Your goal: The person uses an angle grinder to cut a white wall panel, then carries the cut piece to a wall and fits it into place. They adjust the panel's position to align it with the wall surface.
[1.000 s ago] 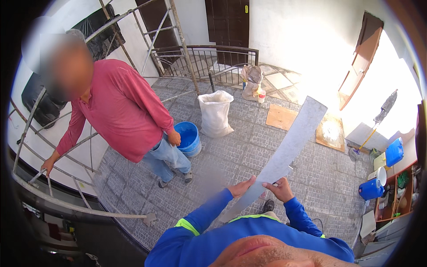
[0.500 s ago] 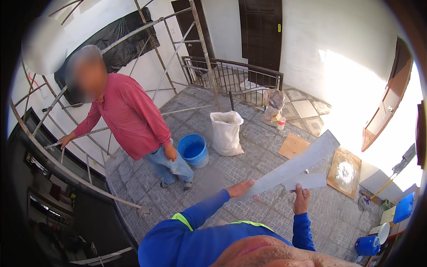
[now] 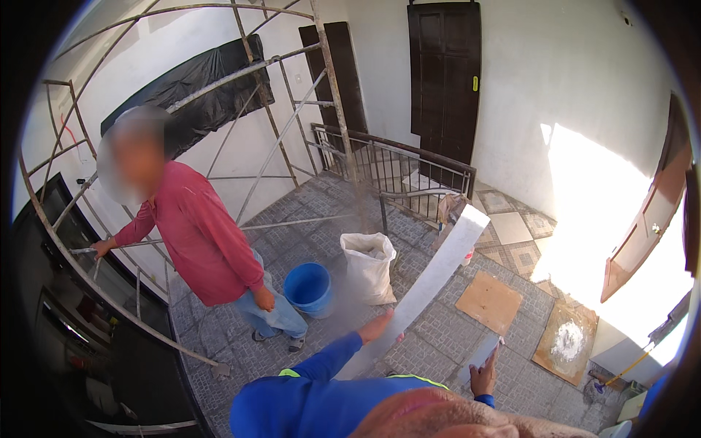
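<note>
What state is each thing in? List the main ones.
Long flat pale strip: tilted, held in left hand
Flat grey rectangular blade: held in right hand
White woven sack: upright, open
Round blue plastic bucket: upright, open
Bare brown board: lying flat
White-smeared brown board: lying flat

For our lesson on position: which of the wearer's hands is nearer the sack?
Left. The left hand, holding the long strip, is just below the sack in the picture; the right hand, with the blade, is lower and farther right.
</note>
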Demonstrator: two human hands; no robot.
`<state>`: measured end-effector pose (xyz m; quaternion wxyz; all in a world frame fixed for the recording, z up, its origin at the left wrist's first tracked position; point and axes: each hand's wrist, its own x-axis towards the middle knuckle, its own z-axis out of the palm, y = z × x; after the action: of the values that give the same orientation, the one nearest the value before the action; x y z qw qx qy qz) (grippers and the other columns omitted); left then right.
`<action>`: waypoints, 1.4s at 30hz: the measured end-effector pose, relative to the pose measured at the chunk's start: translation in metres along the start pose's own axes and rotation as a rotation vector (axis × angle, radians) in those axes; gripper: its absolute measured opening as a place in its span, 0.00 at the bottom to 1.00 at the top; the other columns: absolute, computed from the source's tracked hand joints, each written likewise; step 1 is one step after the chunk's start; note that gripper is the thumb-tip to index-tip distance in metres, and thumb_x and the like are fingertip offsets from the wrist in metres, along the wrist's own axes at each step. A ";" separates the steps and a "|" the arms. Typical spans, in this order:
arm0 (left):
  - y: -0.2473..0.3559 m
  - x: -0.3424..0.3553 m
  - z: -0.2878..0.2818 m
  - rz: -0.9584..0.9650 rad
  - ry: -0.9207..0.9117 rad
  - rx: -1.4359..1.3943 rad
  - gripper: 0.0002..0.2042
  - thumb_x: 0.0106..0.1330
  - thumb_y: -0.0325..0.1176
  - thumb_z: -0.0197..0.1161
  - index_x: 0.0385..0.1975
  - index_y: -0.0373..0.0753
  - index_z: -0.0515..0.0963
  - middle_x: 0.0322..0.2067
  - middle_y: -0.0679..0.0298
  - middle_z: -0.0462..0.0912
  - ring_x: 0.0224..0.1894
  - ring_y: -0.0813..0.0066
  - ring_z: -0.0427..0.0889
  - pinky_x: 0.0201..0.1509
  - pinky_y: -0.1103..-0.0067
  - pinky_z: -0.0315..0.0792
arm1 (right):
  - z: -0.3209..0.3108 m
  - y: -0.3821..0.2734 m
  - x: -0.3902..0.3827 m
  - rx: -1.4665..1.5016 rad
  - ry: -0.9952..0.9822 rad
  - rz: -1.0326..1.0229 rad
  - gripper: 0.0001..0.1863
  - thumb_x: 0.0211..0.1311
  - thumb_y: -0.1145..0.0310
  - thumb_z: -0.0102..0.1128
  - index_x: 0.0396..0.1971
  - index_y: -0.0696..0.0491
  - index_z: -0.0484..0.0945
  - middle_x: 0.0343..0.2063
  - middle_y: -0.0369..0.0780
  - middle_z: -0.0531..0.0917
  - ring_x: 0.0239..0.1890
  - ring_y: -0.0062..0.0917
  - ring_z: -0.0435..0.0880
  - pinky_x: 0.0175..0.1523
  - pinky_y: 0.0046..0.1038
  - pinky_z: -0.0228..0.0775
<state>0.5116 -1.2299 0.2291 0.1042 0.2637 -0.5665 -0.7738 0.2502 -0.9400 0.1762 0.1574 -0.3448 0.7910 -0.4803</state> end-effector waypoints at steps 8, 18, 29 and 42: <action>0.048 0.106 -0.018 0.108 0.043 0.064 0.36 0.75 0.63 0.33 0.45 0.32 0.77 0.36 0.57 0.84 0.39 0.70 0.84 0.51 0.74 0.75 | 0.045 -0.042 0.148 0.191 -0.355 0.045 0.62 0.50 0.77 0.66 0.74 0.48 0.26 0.52 0.59 0.77 0.36 0.38 0.84 0.42 0.34 0.76; 0.097 0.160 0.012 0.388 0.416 0.169 0.34 0.78 0.56 0.28 0.52 0.33 0.77 0.43 0.59 0.85 0.46 0.71 0.82 0.55 0.73 0.72 | 0.105 -0.089 0.320 0.112 -0.834 -0.521 0.59 0.54 0.70 0.67 0.74 0.44 0.29 0.48 0.57 0.79 0.39 0.44 0.84 0.48 0.39 0.76; 0.130 0.153 0.094 0.618 0.836 0.039 0.36 0.75 0.63 0.28 0.51 0.34 0.74 0.40 0.61 0.82 0.42 0.73 0.79 0.50 0.75 0.73 | 0.127 -0.126 0.372 0.106 -1.171 -1.145 0.26 0.56 0.65 0.64 0.57 0.51 0.75 0.45 0.50 0.77 0.51 0.45 0.75 0.55 0.41 0.69; 0.037 0.022 0.108 0.681 1.168 -0.307 0.42 0.69 0.71 0.27 0.57 0.38 0.71 0.43 0.57 0.82 0.44 0.69 0.82 0.52 0.73 0.75 | 0.205 -0.150 0.230 0.105 -1.475 -1.381 0.18 0.57 0.54 0.67 0.32 0.55 0.84 0.35 0.46 0.83 0.38 0.44 0.82 0.43 0.41 0.73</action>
<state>0.4313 -1.1638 0.2805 0.6653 0.4266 -0.3531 -0.5007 0.2649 -1.2791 0.2252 0.3095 -0.9305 0.1016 -0.1676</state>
